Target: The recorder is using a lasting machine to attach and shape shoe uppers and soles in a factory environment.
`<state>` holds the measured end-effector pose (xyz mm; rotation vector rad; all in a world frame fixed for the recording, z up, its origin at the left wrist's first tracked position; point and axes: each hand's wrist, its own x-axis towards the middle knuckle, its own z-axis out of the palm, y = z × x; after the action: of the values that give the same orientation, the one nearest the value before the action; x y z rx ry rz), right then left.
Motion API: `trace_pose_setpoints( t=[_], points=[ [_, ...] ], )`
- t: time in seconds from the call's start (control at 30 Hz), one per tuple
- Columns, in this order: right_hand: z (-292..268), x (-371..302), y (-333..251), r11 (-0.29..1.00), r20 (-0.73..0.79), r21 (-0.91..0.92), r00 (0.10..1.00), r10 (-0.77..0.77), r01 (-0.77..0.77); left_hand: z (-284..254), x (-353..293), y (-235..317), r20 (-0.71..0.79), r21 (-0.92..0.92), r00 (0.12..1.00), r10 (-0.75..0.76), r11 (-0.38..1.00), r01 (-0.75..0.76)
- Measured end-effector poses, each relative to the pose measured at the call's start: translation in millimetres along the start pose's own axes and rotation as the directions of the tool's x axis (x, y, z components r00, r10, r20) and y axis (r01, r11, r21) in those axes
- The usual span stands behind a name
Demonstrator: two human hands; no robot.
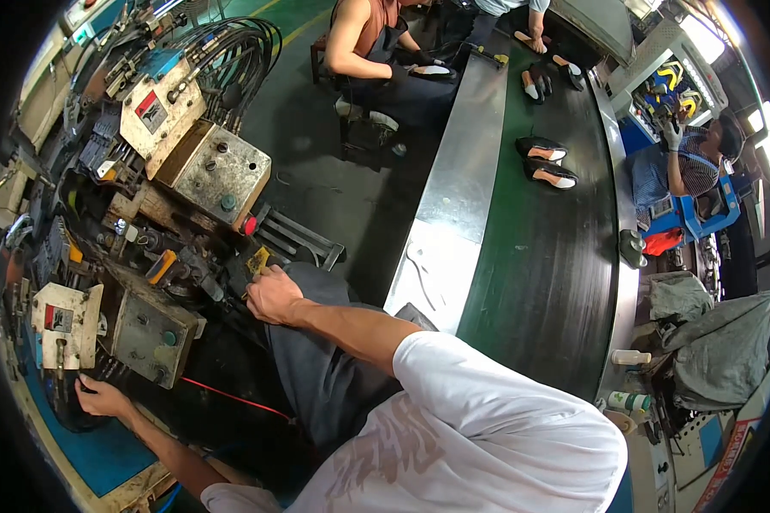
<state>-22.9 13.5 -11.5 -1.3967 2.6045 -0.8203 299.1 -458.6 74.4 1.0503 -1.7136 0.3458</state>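
Observation:
My left hand (104,399) is low at the left, beside a dark rounded part (75,415) of the machine and just under a pale housing (67,325) with a red label. Its fingers look apart, with nothing seen in them. Over my lap, my right hand (274,296) is closed, its fingers curled at the end of a dark metal machine part. What they grip is hidden. Just above these fingers sits a yellow piece (257,260). Between my hands stands a grey metal control box (150,333) with a green button.
A second control box (218,175) with a red button (248,225) stands farther up. To the right runs a dark conveyor belt (530,282) carrying black shoes (543,161), with a metal ledge (462,162) alongside. Co-workers sit beyond; one holds a shoe (434,71). A red cord (235,398) crosses near my leg.

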Motion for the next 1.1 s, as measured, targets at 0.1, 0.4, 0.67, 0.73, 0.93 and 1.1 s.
trace_pose_setpoints(
  t=[0.1,0.4,0.67,0.73,0.93,1.1],
  points=[
    [2.0,0.5,-2.8,1.000,-0.008,0.010,1.000,-0.008,0.008,-4.9,3.0,-4.9,0.003,0.025,1.000,0.000,1.000,0.000],
    [4.0,0.5,-0.2,1.000,-0.039,-0.001,0.999,-0.017,0.017,-8.3,-1.6,12.2,-0.069,0.031,0.997,0.015,0.999,-0.013],
    [2.4,-0.7,4.0,1.000,-0.028,-0.010,1.000,-0.009,0.009,-0.4,-6.5,10.5,-0.065,0.039,0.998,0.022,0.999,-0.020],
    [1.0,-0.7,0.8,0.999,-0.044,-0.015,0.999,-0.030,0.030,1.7,-4.6,-1.6,-0.063,0.061,0.998,0.014,0.998,-0.010],
    [-0.7,-1.6,-0.4,1.000,-0.053,0.000,0.998,-0.028,0.028,5.5,-1.8,-11.8,-0.046,0.059,0.999,0.011,0.998,-0.008],
    [-2.1,-3.3,0.5,1.000,-0.071,-0.001,0.997,-0.023,0.023,0.6,0.2,3.0,-0.067,0.047,0.995,0.078,0.996,-0.075]
  ],
)
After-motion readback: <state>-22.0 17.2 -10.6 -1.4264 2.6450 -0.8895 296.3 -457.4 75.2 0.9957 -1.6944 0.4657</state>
